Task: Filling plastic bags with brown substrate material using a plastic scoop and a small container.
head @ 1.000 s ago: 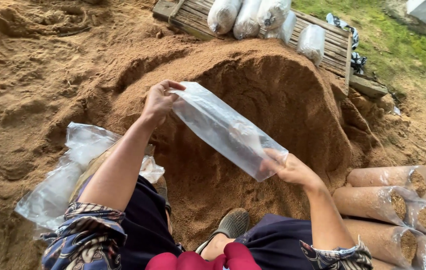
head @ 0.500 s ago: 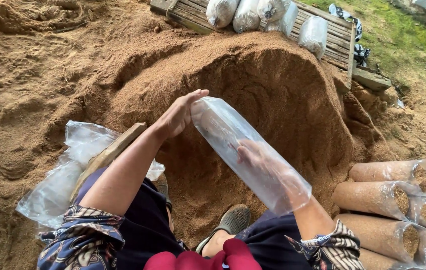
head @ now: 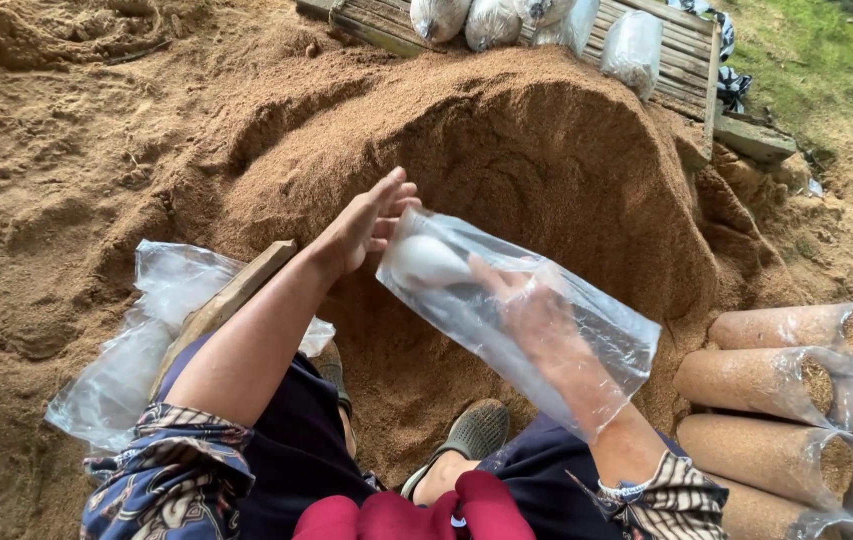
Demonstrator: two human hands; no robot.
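The clear plastic bag [head: 536,320], held slanted above the sawdust heap [head: 546,140], sleeves the right hand [head: 536,320], fingers spread inside toward its closed end, where the open-fingered left hand [head: 366,225] presses flat and grips nothing, so the thin film might tear.

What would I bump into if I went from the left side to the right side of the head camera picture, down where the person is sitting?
Crumpled clear plastic bags → wooden board → left hand → clear plastic bag with the right hand pushed inside it → filled bags lying on their sides.
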